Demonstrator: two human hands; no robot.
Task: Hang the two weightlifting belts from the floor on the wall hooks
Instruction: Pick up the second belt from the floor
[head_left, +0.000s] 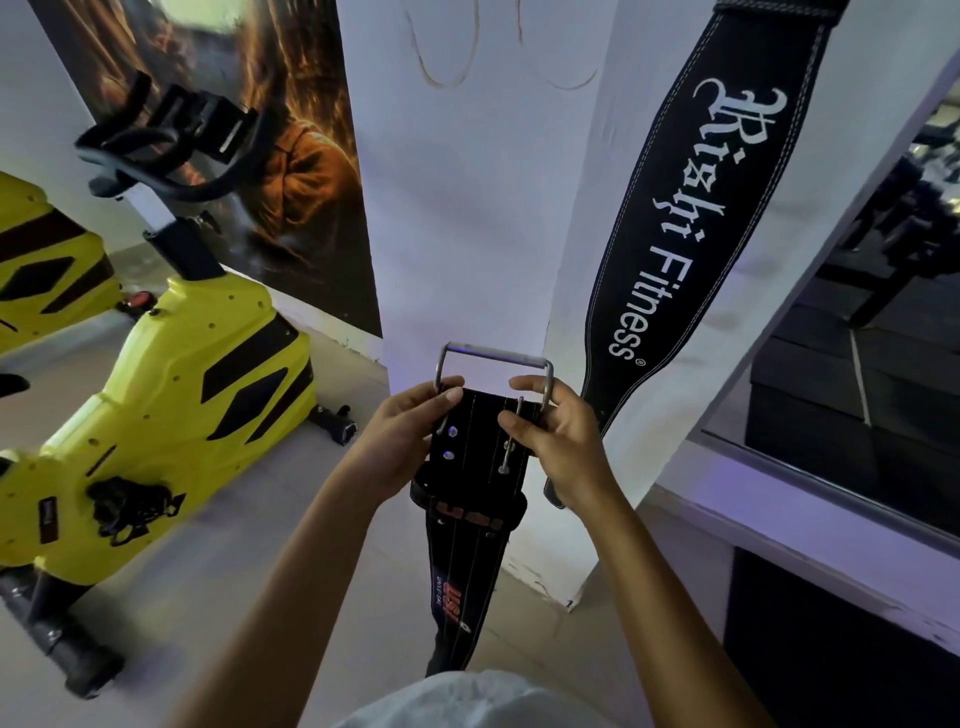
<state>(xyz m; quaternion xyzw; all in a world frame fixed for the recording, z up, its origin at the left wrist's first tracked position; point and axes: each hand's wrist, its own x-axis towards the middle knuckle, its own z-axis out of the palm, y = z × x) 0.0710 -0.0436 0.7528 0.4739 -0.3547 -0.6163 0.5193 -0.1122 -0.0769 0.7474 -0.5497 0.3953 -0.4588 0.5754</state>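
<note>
One belt, the lettered belt (696, 208), already hangs on the white wall (467, 208), its top cut off by the frame so no hook shows; its long axis runs vertically. The second belt (470, 519) is off the floor, held at chest level just left of it, buckle (496, 358) uppermost and strap dangling straight down. The left hand (400, 441) and right hand (561, 441) each pinch its buckle end. Hanging it remains.
</note>
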